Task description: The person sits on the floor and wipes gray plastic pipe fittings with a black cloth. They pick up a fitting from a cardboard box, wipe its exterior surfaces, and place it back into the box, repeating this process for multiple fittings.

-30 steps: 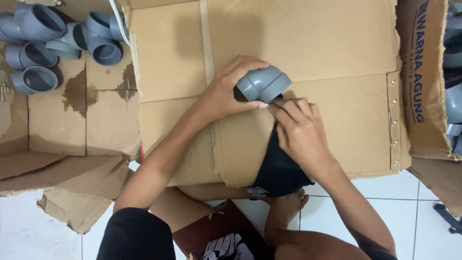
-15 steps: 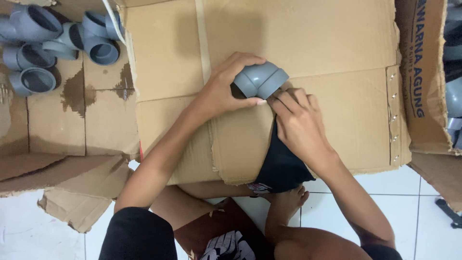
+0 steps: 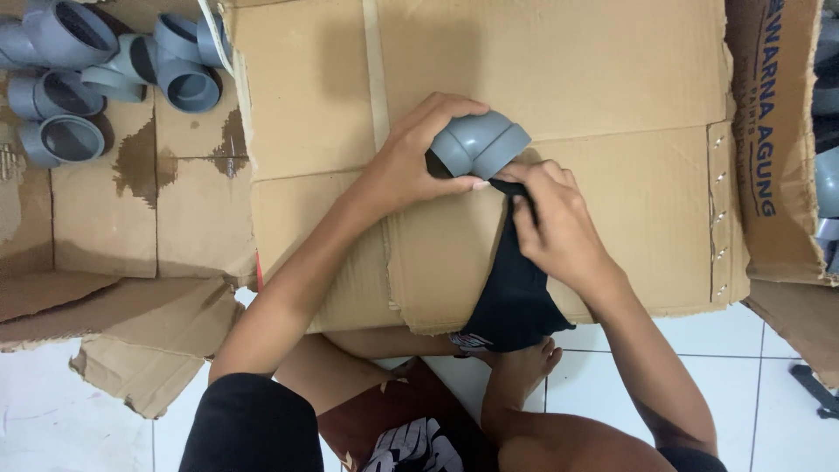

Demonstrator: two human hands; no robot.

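My left hand (image 3: 411, 162) grips a grey plastic pipe elbow (image 3: 479, 145) over a flattened sheet of cardboard (image 3: 559, 79). My right hand (image 3: 552, 227) pinches the top end of a black cloth (image 3: 514, 293) against the underside of the elbow. The cloth trails down from the elbow toward my lap and covers part of the cardboard's front edge.
Several more grey pipe fittings (image 3: 79, 70) lie in an open cardboard box at the top left. Another carton (image 3: 773, 149) with grey fittings stands at the right edge. White floor tiles (image 3: 743, 376) show below, with my bare foot (image 3: 524, 367).
My right hand's fingers have slid a little down the cloth, showing more black fabric under the elbow. The elbow and my left hand have barely moved.
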